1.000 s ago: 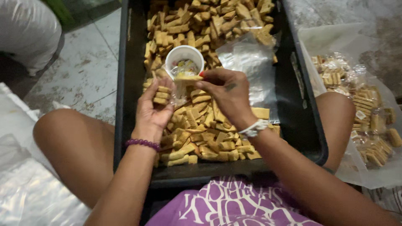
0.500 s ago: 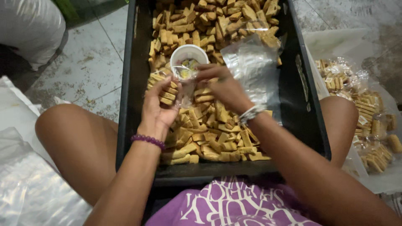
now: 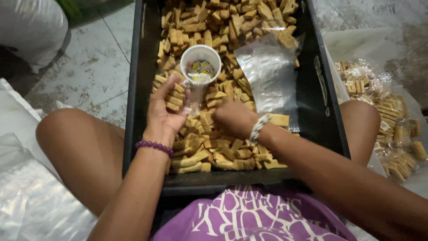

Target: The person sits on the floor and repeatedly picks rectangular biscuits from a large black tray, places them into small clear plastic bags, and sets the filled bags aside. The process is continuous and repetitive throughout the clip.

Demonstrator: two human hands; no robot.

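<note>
From my remote view, the left hand (image 3: 166,111) is curled around a small stack of tan biscuit sticks (image 3: 174,94), fingers wrapped at the stack's side, with a clear plastic bag (image 3: 196,94) hanging just beside the fingertips. I cannot tell for sure whether the stack sits inside that bag or only against it. The right hand (image 3: 232,117) lies palm-down on the loose biscuits (image 3: 209,147), fingers tucked into the pile; whether it is pinching anything I cannot tell. Both hands work over a black crate (image 3: 133,134) resting on the person's lap, biscuits covering most of its floor. Just beyond the left hand stands a white cup (image 3: 200,57) holding small coloured slips. An empty clear bag (image 3: 266,76) lies flat on the pile to the right.

As for progress, I judge the work well under way but far from over: filled packets (image 3: 383,116) sit on the floor at the far right, yet the crate holds a large heap of unpacked sticks, and the stack in hand looks only partly gathered.
</note>
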